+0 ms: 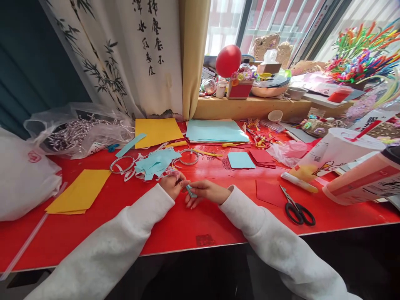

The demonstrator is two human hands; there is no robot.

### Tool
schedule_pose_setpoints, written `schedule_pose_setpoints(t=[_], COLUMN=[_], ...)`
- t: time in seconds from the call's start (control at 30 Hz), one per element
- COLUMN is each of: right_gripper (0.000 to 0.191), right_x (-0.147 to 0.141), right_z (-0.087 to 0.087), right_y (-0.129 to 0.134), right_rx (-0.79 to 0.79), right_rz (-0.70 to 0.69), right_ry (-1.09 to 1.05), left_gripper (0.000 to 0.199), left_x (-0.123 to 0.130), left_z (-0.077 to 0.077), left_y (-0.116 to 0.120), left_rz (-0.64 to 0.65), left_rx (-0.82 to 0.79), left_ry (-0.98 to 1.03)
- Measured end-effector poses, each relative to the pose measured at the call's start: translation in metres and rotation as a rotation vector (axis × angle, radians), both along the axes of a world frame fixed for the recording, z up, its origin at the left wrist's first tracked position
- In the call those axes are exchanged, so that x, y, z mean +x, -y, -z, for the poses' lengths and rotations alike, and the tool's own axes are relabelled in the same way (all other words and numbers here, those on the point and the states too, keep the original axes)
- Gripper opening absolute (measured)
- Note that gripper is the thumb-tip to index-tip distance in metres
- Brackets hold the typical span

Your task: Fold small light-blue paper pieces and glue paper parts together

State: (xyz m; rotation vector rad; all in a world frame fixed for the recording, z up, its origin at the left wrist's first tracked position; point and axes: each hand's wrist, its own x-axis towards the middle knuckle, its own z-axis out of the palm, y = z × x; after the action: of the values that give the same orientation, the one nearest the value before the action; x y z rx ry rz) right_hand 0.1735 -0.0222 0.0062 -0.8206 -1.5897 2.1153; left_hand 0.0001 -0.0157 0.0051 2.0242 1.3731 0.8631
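Note:
Close together above the red table, my two hands meet at a small folded piece of light-blue paper (191, 191). My right hand (208, 191) pinches it between thumb and fingers, with the lower fingers curled beneath. My left hand (171, 185) is closed, its thumb and fingertips at the paper's upper left edge. Something pinkish shows by the left knuckles, too small to name. Just beyond the left hand lies a loose pile of light-blue paper pieces (156, 162). A small light-blue stack (241, 160) and red paper squares (262, 158) lie past the right hand.
Black-handled scissors (299, 210) lie at right on a red sheet's edge. Tape rolls (122, 165) flank the blue pile. Yellow paper (81, 191) and a white bag (25, 175) sit at left. Two drink cups, one white (337, 152), stand at right. Larger blue sheets (217, 131) lie behind.

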Motion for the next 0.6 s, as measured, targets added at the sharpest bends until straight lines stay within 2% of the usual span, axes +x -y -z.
schedule_pose_setpoints(t=[0.17, 0.47, 0.6], right_gripper=[0.034, 0.023, 0.034], right_x=[0.0026, -0.0065, -0.0057], right_z=[-0.0017, 0.0001, 0.0002], right_y=[0.0007, 0.0045, 0.0056], right_rx=[-0.046, -0.079, -0.077], right_rz=[0.004, 0.072, 0.057], right_ry=[-0.022, 0.034, 0.041], left_gripper=[0.03, 0.04, 0.04], left_x=[0.0005, 0.0001, 0.0003], left_z=[-0.0004, 0.0005, -0.0013], left_y=[-0.0016, -0.002, 0.0011], left_rz=[0.005, 0.016, 0.001], left_rx=[-0.015, 0.022, 0.001], left_ry=[0.003, -0.012, 0.003])
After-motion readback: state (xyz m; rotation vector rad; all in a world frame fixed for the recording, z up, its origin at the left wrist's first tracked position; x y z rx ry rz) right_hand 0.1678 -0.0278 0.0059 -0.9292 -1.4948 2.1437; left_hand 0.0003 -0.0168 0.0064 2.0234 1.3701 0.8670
